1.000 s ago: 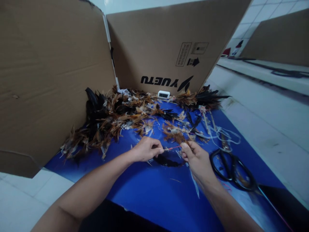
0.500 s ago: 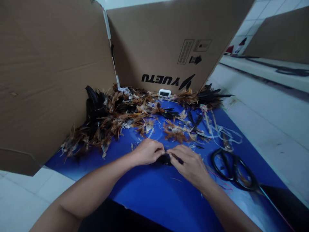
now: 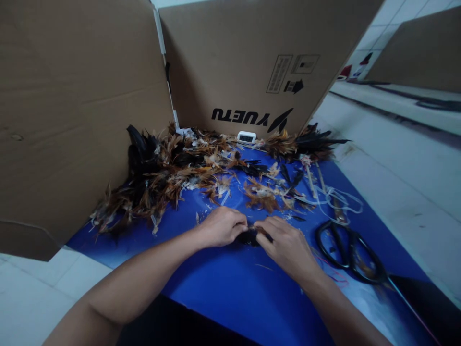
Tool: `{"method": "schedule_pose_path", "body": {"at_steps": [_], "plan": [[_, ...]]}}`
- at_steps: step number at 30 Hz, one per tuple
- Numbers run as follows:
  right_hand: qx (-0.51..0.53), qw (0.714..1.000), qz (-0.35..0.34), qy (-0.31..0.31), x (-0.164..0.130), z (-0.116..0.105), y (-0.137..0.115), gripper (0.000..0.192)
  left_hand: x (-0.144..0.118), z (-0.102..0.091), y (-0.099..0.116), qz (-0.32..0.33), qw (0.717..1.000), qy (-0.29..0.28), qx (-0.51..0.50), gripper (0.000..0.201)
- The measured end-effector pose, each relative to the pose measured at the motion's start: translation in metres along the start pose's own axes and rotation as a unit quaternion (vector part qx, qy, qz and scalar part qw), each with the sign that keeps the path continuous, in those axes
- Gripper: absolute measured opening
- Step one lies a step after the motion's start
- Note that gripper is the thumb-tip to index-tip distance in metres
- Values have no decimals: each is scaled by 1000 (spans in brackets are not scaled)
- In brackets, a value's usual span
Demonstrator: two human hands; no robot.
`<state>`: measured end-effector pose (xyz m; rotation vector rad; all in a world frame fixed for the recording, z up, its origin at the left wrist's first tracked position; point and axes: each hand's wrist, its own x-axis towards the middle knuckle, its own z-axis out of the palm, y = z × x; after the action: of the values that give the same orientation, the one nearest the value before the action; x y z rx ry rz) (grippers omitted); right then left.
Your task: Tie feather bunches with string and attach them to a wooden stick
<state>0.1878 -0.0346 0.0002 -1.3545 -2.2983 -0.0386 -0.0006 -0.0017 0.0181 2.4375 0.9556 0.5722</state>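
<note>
Low over the blue tabletop (image 3: 223, 278), both hands meet at a small dark feather piece (image 3: 249, 237). My left hand (image 3: 225, 227) pinches its left side with thumb and forefinger. From the right, my right hand (image 3: 281, 240) has its fingers closed on the other side, with brown and black feather showing under the fingertips. Much of the piece is hidden by the fingers. Just beyond the hands lie loose brown feathers (image 3: 261, 194), and a big heap of brown and black feathers (image 3: 173, 168) spreads to the back left.
Black-handled scissors (image 3: 347, 252) lie to the right, beside pale string (image 3: 340, 202). A small white digital clock (image 3: 247, 138) stands against the cardboard panel (image 3: 230, 62). Another cardboard panel (image 3: 79, 110) walls the left side. More dark feathers (image 3: 317, 143) sit at the back right.
My right hand has shifted slightly right, widening the gap between the fingertips, so more of the dark feather piece shows. The left hand has hardly moved.
</note>
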Motion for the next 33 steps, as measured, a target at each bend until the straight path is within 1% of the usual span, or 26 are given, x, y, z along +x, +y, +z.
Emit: {"method": "schedule_pose_path", "body": {"at_steps": [3, 6, 10, 13, 16, 19, 21, 27, 31, 33], "plan": [[12, 1000, 18, -10, 0, 1, 0, 18, -1, 0, 1, 4, 1000, 3, 20, 20], [58, 997, 42, -16, 0, 1, 0, 20, -1, 1, 0, 4, 999, 6, 40, 21], [128, 989, 79, -7, 0, -1, 2, 21, -2, 1, -1, 9, 998, 11, 67, 22], [147, 985, 87, 8, 0, -2, 2, 20, -1, 1, -1, -3, 998, 21, 51, 21], [148, 986, 68, 25, -1, 0, 2, 21, 0, 2, 0, -22, 999, 16, 17, 25], [120, 991, 44, 35, -2, 2, 2, 22, 1, 3, 1, -29, 1000, 5, 7, 28], [96, 994, 39, 39, -2, 3, 2, 22, 1, 5, 2, -28, 1000, 9, 8, 27], [72, 995, 47, 44, -1, 3, 0, 22, 0, 10, 2, -12, 999, 31, 12, 24], [86, 994, 57, 43, 0, 3, 1, 22, 0, 10, 0, 2, 999, 34, 16, 24], [101, 991, 76, 51, -1, 1, 3, 22, -1, 9, -1, -1, 999, 38, 23, 24]]}}
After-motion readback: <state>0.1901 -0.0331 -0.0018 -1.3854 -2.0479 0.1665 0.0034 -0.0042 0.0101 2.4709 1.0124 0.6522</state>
